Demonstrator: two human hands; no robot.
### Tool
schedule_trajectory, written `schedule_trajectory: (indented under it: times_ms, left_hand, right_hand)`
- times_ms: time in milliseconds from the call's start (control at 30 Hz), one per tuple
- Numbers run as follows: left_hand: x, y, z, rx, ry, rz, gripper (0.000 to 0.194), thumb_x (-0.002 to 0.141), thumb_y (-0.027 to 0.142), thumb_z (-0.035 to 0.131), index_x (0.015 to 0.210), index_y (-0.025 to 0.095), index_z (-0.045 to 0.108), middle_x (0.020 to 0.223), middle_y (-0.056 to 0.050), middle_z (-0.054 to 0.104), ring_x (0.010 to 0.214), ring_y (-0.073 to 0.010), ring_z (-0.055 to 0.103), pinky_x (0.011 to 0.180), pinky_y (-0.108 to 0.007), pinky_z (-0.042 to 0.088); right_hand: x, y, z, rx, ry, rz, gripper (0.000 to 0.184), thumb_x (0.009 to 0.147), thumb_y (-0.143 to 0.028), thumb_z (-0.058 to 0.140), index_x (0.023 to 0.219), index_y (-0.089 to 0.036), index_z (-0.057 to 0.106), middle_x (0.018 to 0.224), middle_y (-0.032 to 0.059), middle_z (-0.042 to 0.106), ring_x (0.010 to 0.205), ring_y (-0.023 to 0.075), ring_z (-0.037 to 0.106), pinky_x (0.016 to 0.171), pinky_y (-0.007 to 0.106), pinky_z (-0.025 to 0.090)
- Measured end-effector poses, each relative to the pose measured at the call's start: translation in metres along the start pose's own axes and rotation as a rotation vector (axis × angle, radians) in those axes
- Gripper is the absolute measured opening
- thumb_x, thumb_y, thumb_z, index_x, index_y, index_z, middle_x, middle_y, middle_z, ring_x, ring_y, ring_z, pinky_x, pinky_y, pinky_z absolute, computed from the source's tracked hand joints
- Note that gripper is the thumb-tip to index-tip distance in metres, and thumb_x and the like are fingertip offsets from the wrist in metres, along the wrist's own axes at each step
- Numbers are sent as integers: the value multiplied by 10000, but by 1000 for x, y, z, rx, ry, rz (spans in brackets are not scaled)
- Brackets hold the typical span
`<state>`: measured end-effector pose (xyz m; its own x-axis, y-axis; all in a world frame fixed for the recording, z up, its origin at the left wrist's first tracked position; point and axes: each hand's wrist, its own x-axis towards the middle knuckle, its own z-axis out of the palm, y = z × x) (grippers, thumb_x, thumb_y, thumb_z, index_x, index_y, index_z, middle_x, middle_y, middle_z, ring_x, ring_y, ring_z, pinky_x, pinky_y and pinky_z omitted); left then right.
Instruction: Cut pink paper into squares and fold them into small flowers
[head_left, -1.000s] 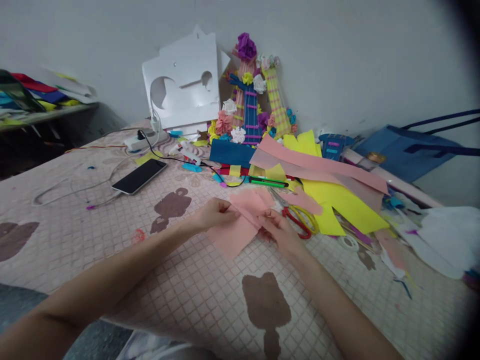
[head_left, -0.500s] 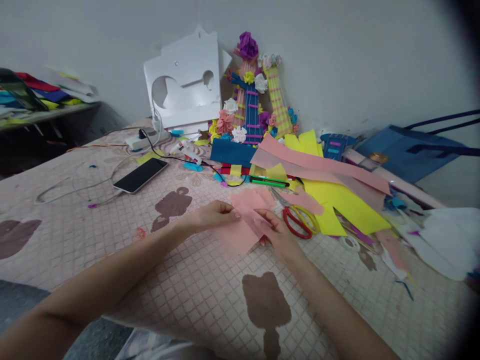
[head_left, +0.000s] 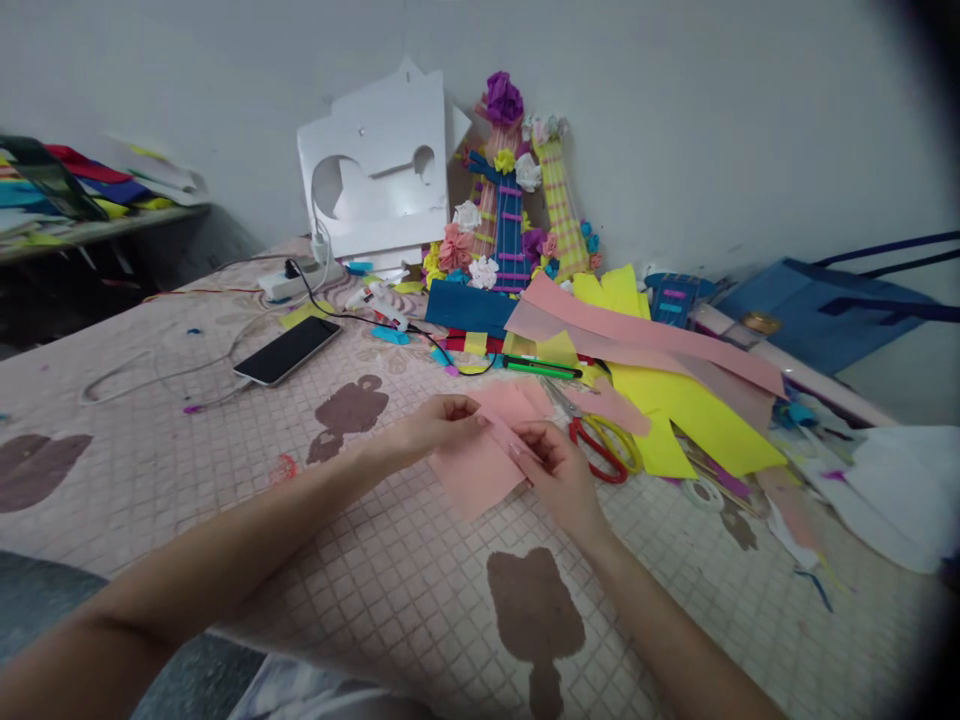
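Observation:
Between my two hands is a small piece of pink crepe paper [head_left: 504, 432], folded into a narrow strip. My left hand [head_left: 448, 420] pinches its upper left end between thumb and finger. Its lower right end sits in the closed fingers of my right hand [head_left: 551, 460]. Under the strip, a flat pink paper square [head_left: 476, 484] lies on the tablecloth, with another pink piece [head_left: 525, 397] just behind. Right of my right hand rest scissors with red and yellow handles [head_left: 606, 448], their blades pointing away from me.
A phone [head_left: 287, 350] on a cable lies to the left, near a glue gun [head_left: 381, 306] and power strip [head_left: 289, 284]. Behind are a green cutter [head_left: 541, 367], long pink paper [head_left: 652, 335] and yellow paper [head_left: 660, 405]. Flower-decorated paper guitars [head_left: 510, 220] lean on the wall.
The pink paper in my hands has gone from a wider sheet to a narrower folded strip. My right fingers have curled in more. The view has shifted slightly.

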<state>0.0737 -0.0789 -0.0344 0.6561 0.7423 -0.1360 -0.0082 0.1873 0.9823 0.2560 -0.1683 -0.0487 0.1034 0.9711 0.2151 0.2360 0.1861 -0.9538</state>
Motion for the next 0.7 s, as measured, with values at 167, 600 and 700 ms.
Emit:
schedule_trajectory:
  times_ms: [167,600,700]
  left_hand:
    - [3,-2,-3,11,46,58,236,672,301,698,805,129,606,640,27,538,509,-48,450,458,-166,308]
    - [4,-10,-2,-78,147,39,304,677,338,691,820,172,480,636,55,473,476,-42,413,432,-165,234]
    - [4,-9,-2,-14,136,59,299,683,357,698,801,153,514,651,41,488,505,-46,426,454,-170,268]
  right_hand:
    - [-4,-1,1,-8,-2,-60,214,786,-224,609,998,-255,600,964,45,635,879,187,599,728,304,469]
    - [-6,1,-3,-185,-30,-157,232,760,-124,545,935,-255,623,901,32,621,795,186,579,651,294,430]
    - [-6,1,-2,-199,-18,-179,242,753,-103,534,925,-250,619,886,25,615,787,179,576,643,284,425]
